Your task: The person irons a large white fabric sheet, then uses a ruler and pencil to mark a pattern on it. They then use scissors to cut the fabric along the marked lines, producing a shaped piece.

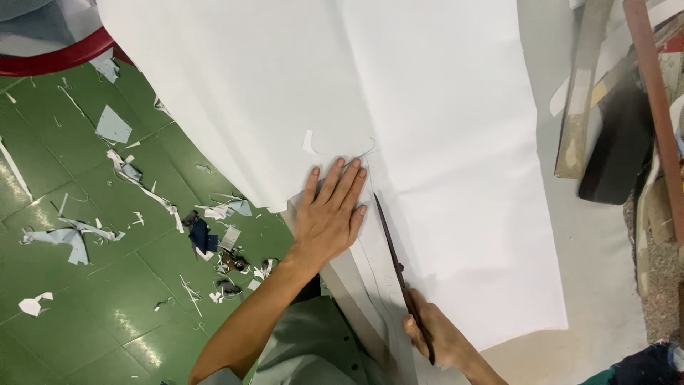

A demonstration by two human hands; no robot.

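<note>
White cloth (442, 142) lies smooth across the table (605, 285), its left part hanging over the edge, a faint curved line drawn near the middle. The left hand (329, 214) presses it flat, fingers spread. The right hand (436, 336) grips dark scissors (399, 264), blades apparently closed on the cloth. Scraps (71, 239) litter the green floor (57, 178).

no packages, no labels, no signs, no screens in view
</note>
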